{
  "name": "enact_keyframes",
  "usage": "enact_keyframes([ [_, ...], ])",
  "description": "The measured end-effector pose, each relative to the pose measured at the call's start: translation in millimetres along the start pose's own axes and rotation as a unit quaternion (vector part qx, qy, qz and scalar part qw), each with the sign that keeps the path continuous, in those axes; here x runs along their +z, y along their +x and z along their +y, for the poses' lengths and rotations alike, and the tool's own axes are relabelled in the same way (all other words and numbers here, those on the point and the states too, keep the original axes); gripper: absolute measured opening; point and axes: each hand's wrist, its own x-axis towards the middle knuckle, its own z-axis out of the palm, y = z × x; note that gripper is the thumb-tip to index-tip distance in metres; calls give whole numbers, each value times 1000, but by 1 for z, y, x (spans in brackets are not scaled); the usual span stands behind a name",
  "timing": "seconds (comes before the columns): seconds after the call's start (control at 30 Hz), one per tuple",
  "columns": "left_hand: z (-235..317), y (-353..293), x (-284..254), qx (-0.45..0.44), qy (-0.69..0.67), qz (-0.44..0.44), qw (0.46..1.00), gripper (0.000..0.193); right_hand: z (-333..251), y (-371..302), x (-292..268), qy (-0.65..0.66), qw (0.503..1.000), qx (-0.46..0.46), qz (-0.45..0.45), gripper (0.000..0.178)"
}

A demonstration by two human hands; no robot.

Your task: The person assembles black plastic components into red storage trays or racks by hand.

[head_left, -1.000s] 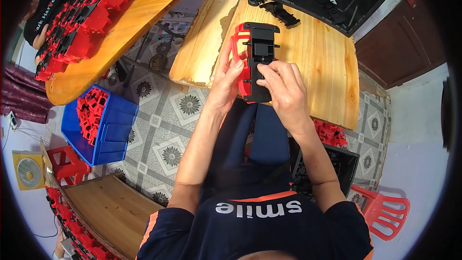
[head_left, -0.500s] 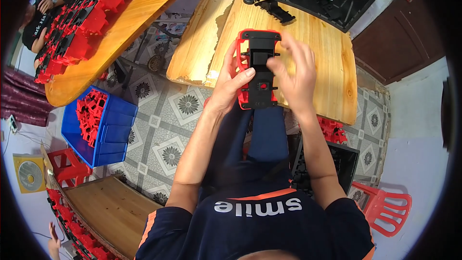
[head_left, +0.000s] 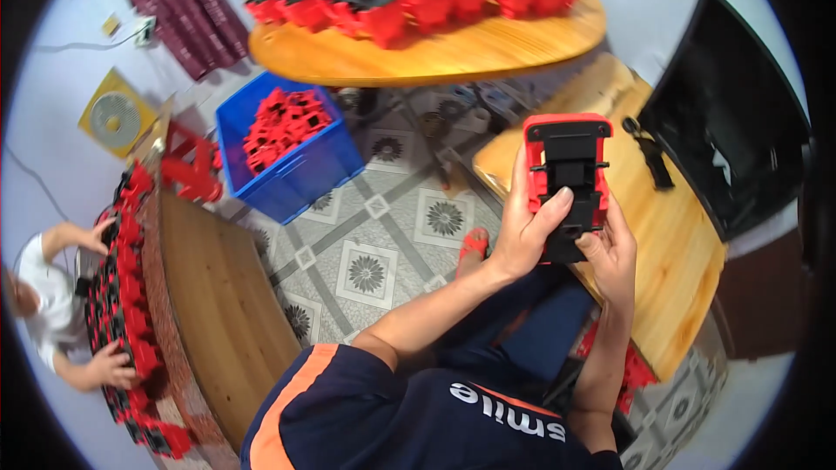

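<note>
A red-and-black holder (head_left: 570,174) is held up near the worktop (head_left: 679,296); the left hand (head_left: 528,233) has its grip closed around its left side, the right hand (head_left: 614,257) grips its lower right corner.

Left hand (head_left: 526,231) and right hand (head_left: 615,257) held red-and-black rectangular plastic holder (head_left: 569,150), centre right; blue plastic bin (head_left: 305,179) stood upper left.

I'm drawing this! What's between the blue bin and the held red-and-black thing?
In the head view: patterned floor, a wooden table corner, then the left hand.
</note>
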Motion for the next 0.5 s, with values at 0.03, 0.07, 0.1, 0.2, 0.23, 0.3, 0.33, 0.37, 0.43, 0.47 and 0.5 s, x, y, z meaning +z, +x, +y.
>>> enact_keyframes([
  [0.03,15,-2,-3,16,5,21,1000,77,-3,5,12,-2,1000,1,-8,88],
  [0.07,30,-3,-14,80,102,70,989,79,-2,11,26,-1,1000,4,-12,91],
  [0.1,48,6,-34,125,191,147,962,78,3,19,36,-117,988,-90,-45,94],
  [0.2,133,77,-105,173,94,290,937,40,1,10,45,-32,998,-58,-9,86],
  [0.23,156,101,-138,141,89,307,937,36,6,2,40,-32,998,-58,-11,86],
  [0.3,181,161,-225,92,106,360,922,31,21,-19,35,-101,994,42,25,63],
  [0.33,190,188,-262,72,99,376,919,29,24,-29,38,-98,994,43,23,63],
  [0.37,202,209,-307,44,63,365,928,25,29,-37,44,-68,995,66,26,54],
  [0.43,186,236,-311,-79,74,368,923,25,31,-62,47,-60,992,83,68,43],
  [0.47,183,253,-327,-89,37,352,931,25,32,-73,47,-58,992,88,77,43],
  [0.5,166,265,-324,-120,54,360,924,24,35,-88,43,-65,988,101,100,42],
])
